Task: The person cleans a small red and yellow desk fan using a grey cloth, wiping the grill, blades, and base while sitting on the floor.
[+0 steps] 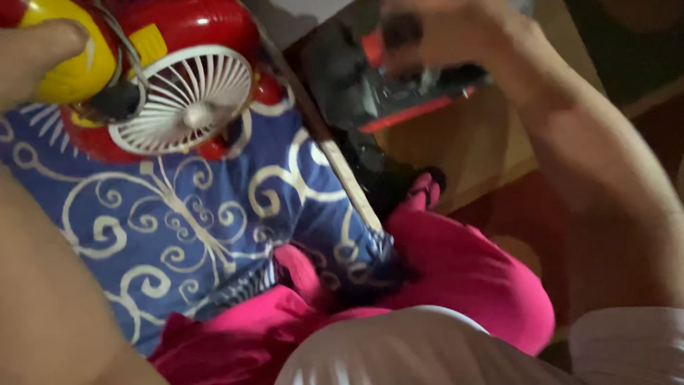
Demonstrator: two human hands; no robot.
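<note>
Two hands are busy at the top of the view: the left hand (32, 53) presses its fingers against the yellow part of a red and yellow fan (153, 78) with a white round grille, which rests at the far edge of a blue cloth (192, 214) with white swirls. The right hand (456, 32), blurred, is curled over a black and red tool (399, 89) above a wooden board (463, 142); its grip cannot be told. Pink fabric (463, 271) lies bunched at the cloth's near corner.

A red-and-yellow fan (153, 78) with white grille lies on blue patterned cloth; a blurred red-black tool (399, 85) is held aloft.
</note>
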